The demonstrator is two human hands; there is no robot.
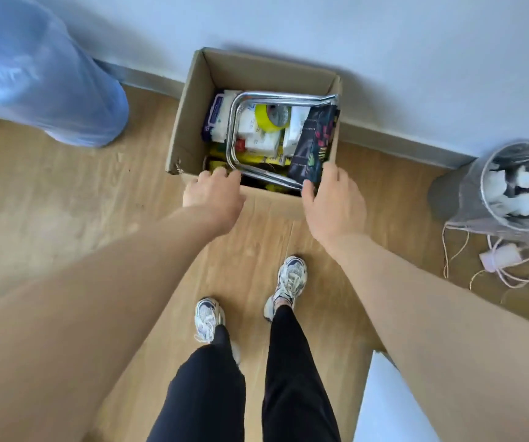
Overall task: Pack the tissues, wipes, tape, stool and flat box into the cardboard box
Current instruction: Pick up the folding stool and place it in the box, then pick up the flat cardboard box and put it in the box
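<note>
An open cardboard box [193,100] stands on the wooden floor against the wall. Inside lie white tissue and wipe packs [260,135], a purple-edged pack [215,116], and a yellow tape roll [271,118]. A folded stool with a chrome tube frame [236,129] lies on top of them, its dark patterned seat [315,141] at the box's right side. My left hand [213,194] rests on the box's near edge by the stool's frame. My right hand [333,199] grips the near end of the dark seat. No flat box can be told apart.
A large blue water bottle [43,74] stands at the left by the wall. A plastic-lined waste bin [508,189] with white scraps is at the right, with cables and a power strip [511,260] beside it. My feet [247,298] stand just before the box.
</note>
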